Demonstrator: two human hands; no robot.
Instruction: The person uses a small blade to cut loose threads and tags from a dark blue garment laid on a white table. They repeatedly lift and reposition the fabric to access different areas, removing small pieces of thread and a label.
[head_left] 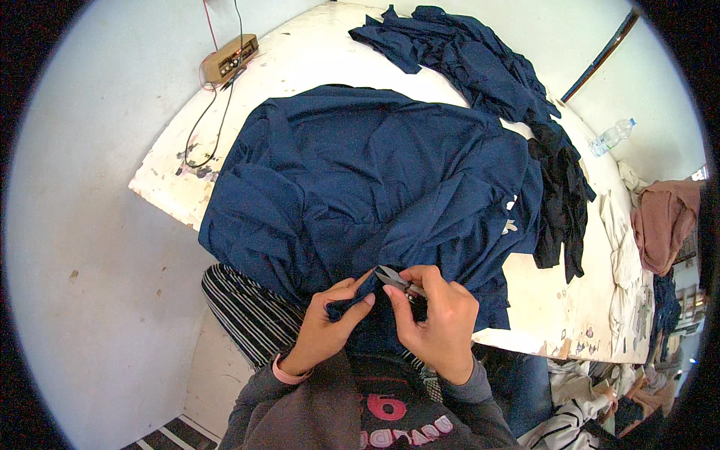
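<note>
A large navy blue garment [352, 165] lies crumpled over the near part of the table and hangs down its front edge. My left hand [330, 319] pinches a folded edge of this garment between thumb and fingers. Close beside it, my right hand [439, 319] grips small thread snips [397, 280]. The snips' metal blades point left and meet the held edge; the blades look slightly apart. Whether a thread lies between them is too small to tell.
Other dark garments [480, 67] lie along the table's far right side. A brown box with wires [231, 58] stands at the far left by the wall. A clear plastic bottle [613, 137] and a brown cloth [666, 225] are at the right. The white table [547, 300] has paint stains.
</note>
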